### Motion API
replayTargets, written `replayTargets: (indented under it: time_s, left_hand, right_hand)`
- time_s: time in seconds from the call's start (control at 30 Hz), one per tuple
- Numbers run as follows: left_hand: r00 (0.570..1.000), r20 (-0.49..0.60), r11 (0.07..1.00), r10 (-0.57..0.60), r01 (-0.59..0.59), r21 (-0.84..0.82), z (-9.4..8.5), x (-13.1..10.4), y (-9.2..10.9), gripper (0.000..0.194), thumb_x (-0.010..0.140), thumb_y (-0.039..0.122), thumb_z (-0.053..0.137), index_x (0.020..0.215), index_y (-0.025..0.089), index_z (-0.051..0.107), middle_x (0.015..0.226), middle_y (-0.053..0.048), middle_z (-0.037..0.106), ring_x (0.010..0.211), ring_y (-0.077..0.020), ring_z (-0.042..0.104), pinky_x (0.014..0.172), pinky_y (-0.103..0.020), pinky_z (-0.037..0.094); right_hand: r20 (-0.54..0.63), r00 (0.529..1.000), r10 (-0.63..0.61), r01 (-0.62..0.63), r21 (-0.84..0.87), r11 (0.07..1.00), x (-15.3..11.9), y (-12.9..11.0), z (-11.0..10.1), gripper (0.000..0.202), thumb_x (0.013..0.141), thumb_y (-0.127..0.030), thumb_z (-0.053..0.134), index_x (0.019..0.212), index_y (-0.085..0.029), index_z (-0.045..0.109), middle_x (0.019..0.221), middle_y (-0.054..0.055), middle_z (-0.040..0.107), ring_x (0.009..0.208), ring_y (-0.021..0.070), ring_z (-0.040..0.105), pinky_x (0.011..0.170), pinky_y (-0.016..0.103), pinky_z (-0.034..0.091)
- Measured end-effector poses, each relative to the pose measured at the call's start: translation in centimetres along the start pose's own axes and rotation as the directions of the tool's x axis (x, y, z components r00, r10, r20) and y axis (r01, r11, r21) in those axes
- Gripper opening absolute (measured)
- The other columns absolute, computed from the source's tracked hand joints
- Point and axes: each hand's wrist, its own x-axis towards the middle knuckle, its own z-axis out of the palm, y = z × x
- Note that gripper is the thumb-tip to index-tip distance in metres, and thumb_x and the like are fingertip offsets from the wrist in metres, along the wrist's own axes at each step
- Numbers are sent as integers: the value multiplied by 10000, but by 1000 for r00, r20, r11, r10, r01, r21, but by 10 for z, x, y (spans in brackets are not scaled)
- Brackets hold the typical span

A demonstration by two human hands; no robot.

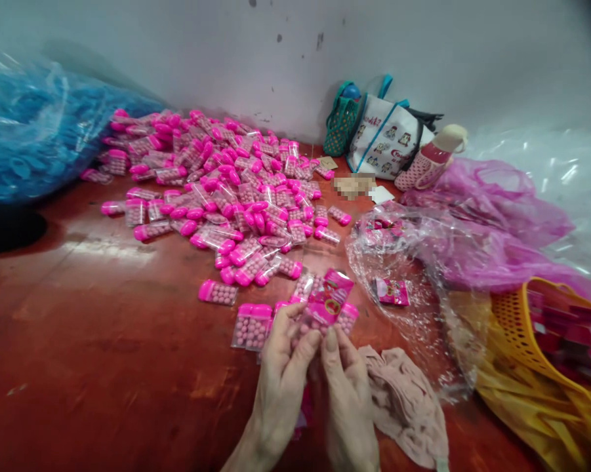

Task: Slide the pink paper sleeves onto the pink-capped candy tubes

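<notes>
My left hand and my right hand are close together, thumbs and fingers pinching a pink printed wrapper at its lower end. Some pink balls show just below the wrapper, and I cannot tell if they are inside it or in a box behind. Past my fingers lie a few clear candy boxes with pink caps and pink balls inside. A large loose heap of the same boxes spreads out further back. Under my wrists, partly hidden, are more pink printed pieces.
To the right lie a beige cloth, clear plastic film and a yellow basket of pink wrappers. A blue-filled plastic bag is at left. A white tote bag and a bottle stand by the wall.
</notes>
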Motion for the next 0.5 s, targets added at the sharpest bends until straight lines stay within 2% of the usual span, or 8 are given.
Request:
replayTargets:
  time_s: [0.07, 0.13, 0.2, 0.27, 0.3, 0.37, 0.43, 0.5]
  left_hand:
    - [999, -31, 995, -39, 36, -92, -1, 3, 3, 261, 829, 283, 568, 1079, 226, 523, 853, -16, 646, 828, -140, 614, 717, -213, 468]
    - [993, -65, 978, -103, 89, -188, -2, 3, 2, 270, 821, 311, 578, 1075, 224, 546, 894, -34, 664, 885, -161, 622, 726, -224, 484]
    - [972, -132, 951, -194, 153, -269, -4, 1, -2, 329, 796, 331, 606, 1108, 235, 563, 1016, -54, 667, 959, -180, 615, 770, -251, 496]
    - [953, -189, 945, -239, 183, -269, -7, 0, -5, 371, 774, 340, 628, 1130, 243, 583, 1103, -60, 653, 990, -192, 610, 802, -273, 500]
    - [957, -190, 961, -219, 178, -212, -9, -1, -5, 361, 769, 335, 633, 1115, 235, 605, 1103, -62, 656, 984, -195, 614, 811, -279, 500]
    - [985, -135, 994, -108, 107, -12, -14, 1, -1, 291, 774, 311, 631, 1045, 208, 657, 1020, -61, 684, 923, -194, 632, 800, -277, 502]
    - [997, -70, 983, 44, -31, 182, -18, 4, 5, 209, 782, 271, 627, 965, 196, 694, 919, -45, 700, 836, -177, 644, 754, -259, 507]
    - [978, -43, 935, 203, -181, 305, -22, 8, 10, 157, 782, 224, 627, 913, 205, 711, 858, -23, 701, 776, -157, 641, 703, -236, 506]
  right_hand:
    - [-2, 999, -36, 36, -54, 998, -3, 7, -1, 436, 746, -380, 686, 1139, -219, 589, 1113, 56, 656, 1032, 199, 604, 869, 280, 482]
    - [11, 996, -92, 93, -117, 989, -3, 13, -2, 444, 732, -332, 709, 1150, -239, 590, 1158, 44, 635, 1076, 194, 579, 904, 267, 460]
    - [43, 989, -142, 146, -142, 979, -1, 14, -3, 380, 758, -318, 686, 1121, -240, 605, 1127, 40, 645, 1035, 188, 596, 884, 265, 470]
    - [81, 986, -148, 159, -149, 976, 1, 12, -5, 293, 802, -323, 642, 1081, -237, 612, 1050, 30, 663, 957, 170, 621, 842, 255, 486]
    - [94, 986, -141, 154, -142, 978, 2, 10, -5, 260, 822, -324, 621, 1068, -240, 608, 1022, 21, 665, 929, 161, 625, 823, 248, 491]
    - [113, 987, -116, 128, -104, 986, 3, 5, -7, 221, 846, -321, 595, 1055, -251, 599, 1008, 9, 657, 919, 151, 622, 798, 237, 498]
    - [116, 989, -91, 98, -57, 994, 4, 1, -9, 225, 846, -324, 597, 1060, -256, 592, 1036, 9, 648, 948, 157, 613, 804, 241, 498]
    - [116, 991, -61, 66, -38, 997, 5, -1, -11, 261, 831, -337, 614, 1075, -249, 588, 1056, 19, 643, 969, 173, 609, 828, 267, 495]
